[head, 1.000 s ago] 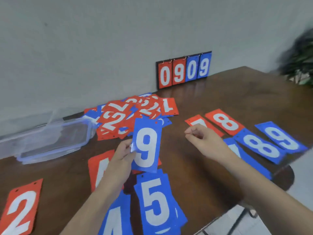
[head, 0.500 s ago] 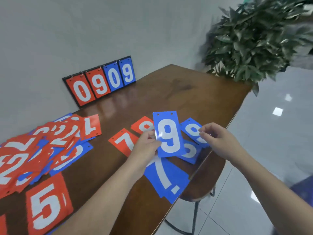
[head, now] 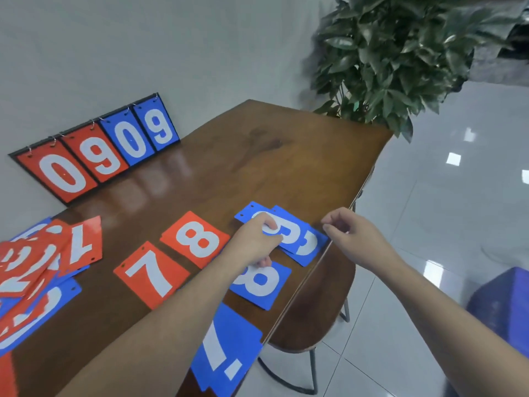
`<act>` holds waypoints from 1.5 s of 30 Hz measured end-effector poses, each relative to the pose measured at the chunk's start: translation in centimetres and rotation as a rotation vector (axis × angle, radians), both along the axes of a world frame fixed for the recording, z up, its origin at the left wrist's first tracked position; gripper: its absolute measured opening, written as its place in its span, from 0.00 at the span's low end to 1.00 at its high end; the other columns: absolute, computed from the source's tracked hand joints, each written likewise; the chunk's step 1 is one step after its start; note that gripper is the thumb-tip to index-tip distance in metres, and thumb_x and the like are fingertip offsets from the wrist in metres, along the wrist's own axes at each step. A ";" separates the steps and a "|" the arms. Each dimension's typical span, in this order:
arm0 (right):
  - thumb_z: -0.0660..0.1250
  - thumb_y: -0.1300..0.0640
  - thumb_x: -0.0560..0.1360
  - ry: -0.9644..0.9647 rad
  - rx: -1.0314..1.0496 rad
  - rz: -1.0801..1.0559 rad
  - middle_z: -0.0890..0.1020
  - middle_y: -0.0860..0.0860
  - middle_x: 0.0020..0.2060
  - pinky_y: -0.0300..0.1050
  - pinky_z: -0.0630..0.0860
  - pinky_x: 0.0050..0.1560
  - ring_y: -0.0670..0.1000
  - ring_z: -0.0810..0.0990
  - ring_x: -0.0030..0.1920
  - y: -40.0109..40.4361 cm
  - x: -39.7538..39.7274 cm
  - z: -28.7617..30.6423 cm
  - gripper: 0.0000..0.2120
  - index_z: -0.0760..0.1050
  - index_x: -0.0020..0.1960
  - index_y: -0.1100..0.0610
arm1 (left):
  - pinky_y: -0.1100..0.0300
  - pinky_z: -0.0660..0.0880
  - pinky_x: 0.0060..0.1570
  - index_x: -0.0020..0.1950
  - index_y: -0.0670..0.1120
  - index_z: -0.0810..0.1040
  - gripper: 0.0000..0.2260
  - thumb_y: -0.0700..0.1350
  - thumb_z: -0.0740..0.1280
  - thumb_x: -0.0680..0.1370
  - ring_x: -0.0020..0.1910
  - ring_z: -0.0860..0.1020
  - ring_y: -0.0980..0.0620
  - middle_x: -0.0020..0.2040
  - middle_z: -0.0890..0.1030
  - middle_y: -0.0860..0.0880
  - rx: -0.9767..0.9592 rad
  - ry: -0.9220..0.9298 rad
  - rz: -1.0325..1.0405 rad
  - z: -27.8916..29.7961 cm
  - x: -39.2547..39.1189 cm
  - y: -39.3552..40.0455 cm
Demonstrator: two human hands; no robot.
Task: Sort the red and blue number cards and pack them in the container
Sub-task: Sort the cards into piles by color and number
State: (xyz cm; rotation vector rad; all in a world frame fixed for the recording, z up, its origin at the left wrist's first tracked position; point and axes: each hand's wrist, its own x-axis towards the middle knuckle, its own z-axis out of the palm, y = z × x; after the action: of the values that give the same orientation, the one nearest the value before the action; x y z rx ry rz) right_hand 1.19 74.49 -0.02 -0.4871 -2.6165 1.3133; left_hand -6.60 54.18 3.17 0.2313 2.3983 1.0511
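Note:
My left hand [head: 253,239] pinches the left edge of a blue 9 card [head: 299,239], thumb on top, and holds it flat on another blue card [head: 247,211] near the table's right edge. Just off that stack's right corner hovers my right hand [head: 350,236], its fingers loosely curled and holding nothing. A red 8 card [head: 197,239], a red 7 card [head: 151,275], a blue 8 card [head: 262,286] and a blue 7 card [head: 226,348] lie face up around my left arm. At far left sits a mixed pile of red and blue cards [head: 34,270]. The container is out of view.
A flip scoreboard [head: 97,150] reading 0909 leans on the wall at the back of the wooden table [head: 257,156]. A potted plant [head: 400,53] stands past the far corner. A chair seat [head: 317,308] sits under the right edge, with a blue object [head: 501,308] on the floor.
My left hand has lowered the blue 9 card from the air onto the blue card at the table's edge. The view has swung further right, and my right hand stayed beside the stack.

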 end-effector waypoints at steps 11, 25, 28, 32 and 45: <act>0.66 0.54 0.78 0.040 0.057 0.109 0.81 0.43 0.39 0.43 0.75 0.41 0.47 0.78 0.38 -5.0 -2.3 1.7 0.04 0.76 0.47 0.46 | 0.65 0.70 0.27 0.57 0.54 0.76 0.06 0.50 0.63 0.81 0.21 0.76 0.54 0.27 0.78 0.49 -0.044 0.197 0.007 1.6 -1.1 -5.1; 0.68 0.60 0.77 0.124 0.061 0.649 0.81 0.41 0.41 0.25 0.67 0.41 0.32 0.76 0.39 -30.1 -8.3 3.4 0.07 0.78 0.45 0.49 | 0.51 0.80 0.43 0.55 0.58 0.74 0.04 0.50 0.64 0.81 0.32 0.83 0.52 0.29 0.78 0.52 -0.077 0.366 0.575 1.8 5.2 -35.0; 0.68 0.60 0.77 0.117 0.058 0.753 0.81 0.42 0.41 0.26 0.67 0.43 0.34 0.76 0.39 -35.5 -9.4 3.2 0.07 0.77 0.45 0.48 | 0.52 0.78 0.39 0.55 0.58 0.75 0.05 0.49 0.64 0.80 0.34 0.81 0.51 0.34 0.80 0.49 -0.152 0.418 0.681 1.5 7.1 -40.7; 0.68 0.58 0.78 0.056 0.087 0.842 0.82 0.42 0.46 0.41 0.73 0.51 0.45 0.79 0.48 -41.1 -11.1 3.0 0.07 0.77 0.46 0.46 | 0.59 0.74 0.38 0.55 0.56 0.75 0.05 0.48 0.64 0.81 0.39 0.79 0.52 0.39 0.80 0.52 -0.219 0.402 0.783 0.9 8.9 -46.1; 0.70 0.49 0.75 0.090 0.296 0.806 0.76 0.50 0.66 0.52 0.70 0.67 0.53 0.71 0.68 -44.7 -19.7 1.9 0.21 0.73 0.67 0.49 | 0.48 0.73 0.67 0.73 0.53 0.68 0.26 0.57 0.69 0.78 0.71 0.71 0.48 0.74 0.70 0.51 -0.364 0.429 0.856 -1.7 5.0 -51.6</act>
State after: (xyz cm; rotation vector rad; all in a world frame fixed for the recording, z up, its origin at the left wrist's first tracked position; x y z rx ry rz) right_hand -18.54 29.74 1.86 0.7248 -2.9530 1.0119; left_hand -1.58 2.53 1.48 -0.8488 3.1096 0.9092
